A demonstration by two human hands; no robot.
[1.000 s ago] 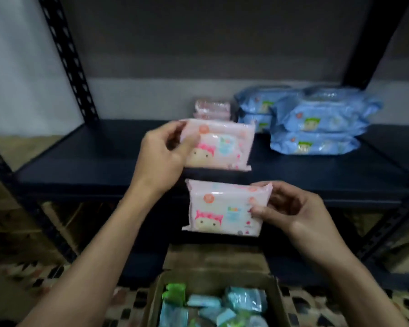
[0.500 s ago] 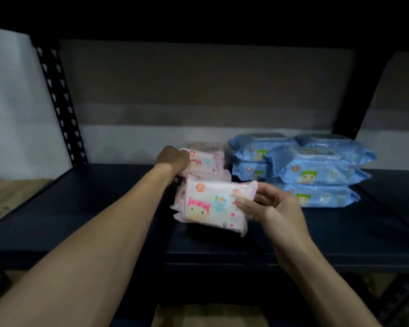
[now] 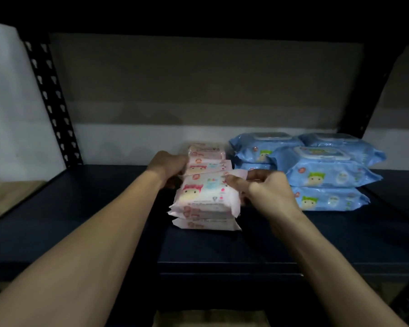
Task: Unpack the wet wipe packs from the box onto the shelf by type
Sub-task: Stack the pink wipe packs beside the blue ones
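On shelf (image 3: pixel 293 237), right hand (image 3: pixel 267 194) now lowers pink pack (image 3: pixel 206 192) onto stack

Dark navy shelf board (image 3: pixel 293 241): smooth painted metal, matt, with a faint sheen along its front lip. Black perforated upright post (image 3: pixel 51 102): matt metal punched with keyhole slots. Pink soft-plastic wet wipe packs (image 3: pixel 204 197): thin printed film, lightly glossy, with crimped end seams. Pale blue soft-plastic wet wipe packs (image 3: pixel 326 173): shinier, crinkled film carrying smooth rigid plastic flip lids. Pale wooden surface (image 3: pixel 3 197): matt and grained.
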